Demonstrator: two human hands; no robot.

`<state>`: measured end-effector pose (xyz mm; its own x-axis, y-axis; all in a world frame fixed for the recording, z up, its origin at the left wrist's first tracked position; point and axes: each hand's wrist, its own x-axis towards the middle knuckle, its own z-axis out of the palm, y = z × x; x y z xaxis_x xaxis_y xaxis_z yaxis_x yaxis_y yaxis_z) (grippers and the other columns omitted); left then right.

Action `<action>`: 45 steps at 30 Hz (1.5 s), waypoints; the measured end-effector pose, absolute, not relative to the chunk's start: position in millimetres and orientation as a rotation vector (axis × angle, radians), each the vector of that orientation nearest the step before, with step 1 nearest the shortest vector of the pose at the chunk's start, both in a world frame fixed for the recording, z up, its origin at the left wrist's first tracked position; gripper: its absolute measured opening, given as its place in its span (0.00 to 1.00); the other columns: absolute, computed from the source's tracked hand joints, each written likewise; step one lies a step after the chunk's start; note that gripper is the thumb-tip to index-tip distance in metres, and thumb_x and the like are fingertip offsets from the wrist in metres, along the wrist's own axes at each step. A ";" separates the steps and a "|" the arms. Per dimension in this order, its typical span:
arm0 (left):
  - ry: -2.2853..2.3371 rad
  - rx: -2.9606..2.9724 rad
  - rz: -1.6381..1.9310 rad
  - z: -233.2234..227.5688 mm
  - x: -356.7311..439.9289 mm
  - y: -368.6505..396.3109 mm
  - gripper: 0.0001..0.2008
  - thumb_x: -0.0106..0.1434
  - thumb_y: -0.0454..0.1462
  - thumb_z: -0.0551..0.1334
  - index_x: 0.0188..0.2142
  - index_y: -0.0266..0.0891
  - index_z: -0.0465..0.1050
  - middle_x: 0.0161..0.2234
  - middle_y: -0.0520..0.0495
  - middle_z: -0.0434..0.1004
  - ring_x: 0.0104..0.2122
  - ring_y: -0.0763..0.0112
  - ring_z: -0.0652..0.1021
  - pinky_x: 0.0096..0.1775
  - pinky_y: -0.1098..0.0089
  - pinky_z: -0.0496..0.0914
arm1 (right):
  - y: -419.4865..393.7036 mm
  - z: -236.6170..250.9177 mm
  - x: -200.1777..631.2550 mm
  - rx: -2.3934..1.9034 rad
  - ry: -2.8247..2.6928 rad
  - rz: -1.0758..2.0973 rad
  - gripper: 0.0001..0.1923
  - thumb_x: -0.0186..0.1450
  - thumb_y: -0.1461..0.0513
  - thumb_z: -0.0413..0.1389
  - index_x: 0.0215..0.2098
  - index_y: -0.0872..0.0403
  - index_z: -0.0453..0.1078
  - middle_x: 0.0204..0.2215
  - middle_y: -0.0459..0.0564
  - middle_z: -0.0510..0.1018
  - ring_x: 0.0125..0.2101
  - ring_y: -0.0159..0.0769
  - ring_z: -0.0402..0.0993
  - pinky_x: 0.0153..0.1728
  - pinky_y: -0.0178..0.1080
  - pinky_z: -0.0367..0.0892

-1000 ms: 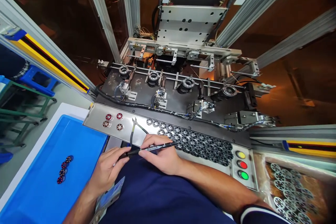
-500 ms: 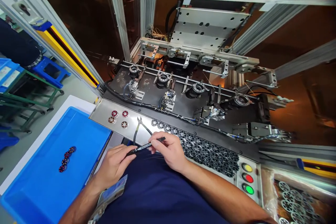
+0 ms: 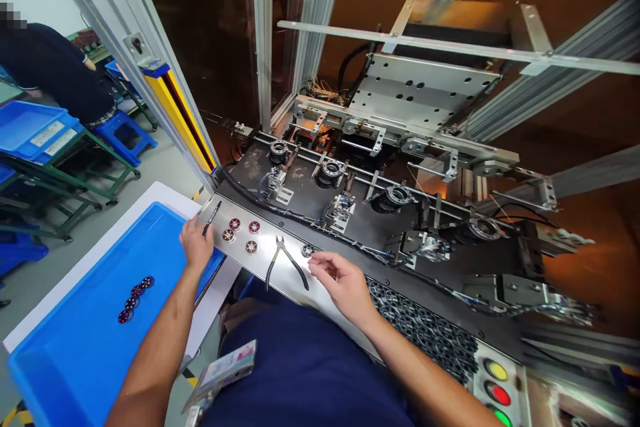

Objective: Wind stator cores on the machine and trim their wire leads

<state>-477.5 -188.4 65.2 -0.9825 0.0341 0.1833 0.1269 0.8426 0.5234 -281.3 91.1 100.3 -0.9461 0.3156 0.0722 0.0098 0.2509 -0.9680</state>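
My left hand (image 3: 197, 244) is at the left end of the metal ledge (image 3: 265, 217), its fingers closed around the lower end of a black marker pen (image 3: 212, 215). The pen points away from me, close over the ledge. My right hand (image 3: 345, 283) hovers above the ledge with loosely bent fingers, apparently holding nothing. Near its fingertips lies a small dark ring part (image 3: 307, 250). Between my hands lie diagonal cutters (image 3: 281, 248) with their handles spread. Several round red-and-black parts (image 3: 251, 247) sit beside the cutters. Rows of black ring parts (image 3: 420, 317) lie right of my right hand.
A machine with round fixtures (image 3: 330, 172) stands behind the ledge. Yellow, red and green buttons (image 3: 498, 393) are at right. A blue tray (image 3: 90, 353) at left holds several round parts. Farther left are a person (image 3: 65, 73), a blue stool (image 3: 125, 137) and a cart.
My hands have moved apart; both held the pen near my waist before. My left hand has carried the pen to the ledge's left end. My right hand has let go of it.
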 end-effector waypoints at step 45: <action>-2.033 -0.032 -3.325 164.9 -368.5 -100.9 0.30 0.50 0.48 0.76 0.49 0.35 0.77 0.40 0.40 0.83 0.32 0.69 0.80 0.35 0.70 0.73 | 81.5 167.3 -321.2 0.679 -2.302 1.004 0.16 0.68 0.60 0.55 0.53 0.56 0.67 0.37 0.56 0.81 0.36 0.42 0.76 0.37 0.44 0.71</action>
